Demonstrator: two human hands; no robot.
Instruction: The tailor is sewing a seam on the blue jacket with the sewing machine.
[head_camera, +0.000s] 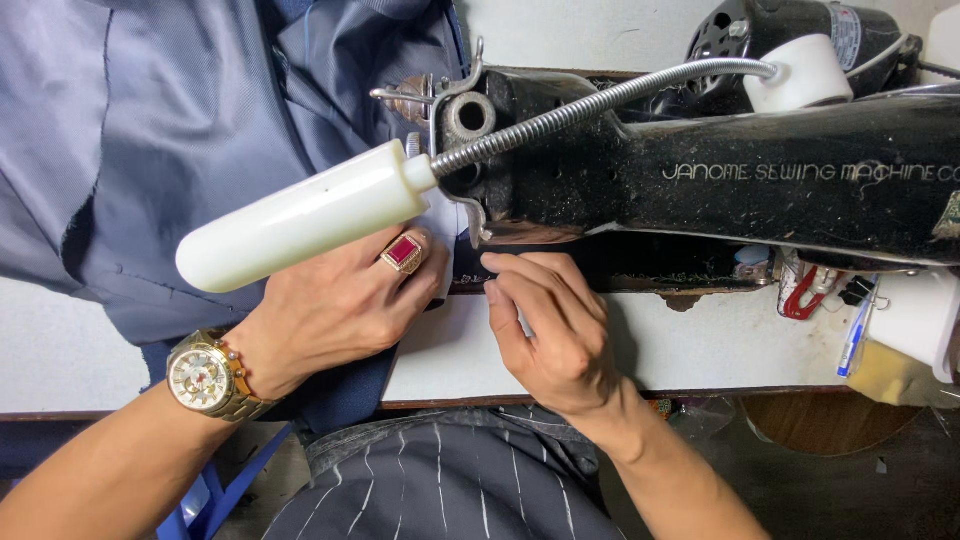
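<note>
My left hand (335, 305), with a gold ring set with a red stone and a gold wristwatch (205, 378), lies flat on dark blue fabric (345, 395) beside the head of a black sewing machine (720, 175). My right hand (550, 325) pinches the fabric edge with thumb and fingers right under the machine head, near the needle area, which is hidden. A larger spread of grey-blue cloth (170, 130) lies to the left behind the machine. A white tube lamp (300, 215) on a metal gooseneck hangs over my left hand.
The machine stands on a white table (700, 345) with a worn wooden front edge. Red-handled snips (800, 295), a pen and small clutter lie at the right under the machine arm. A motor (780, 30) sits at the back. My striped trousers show below.
</note>
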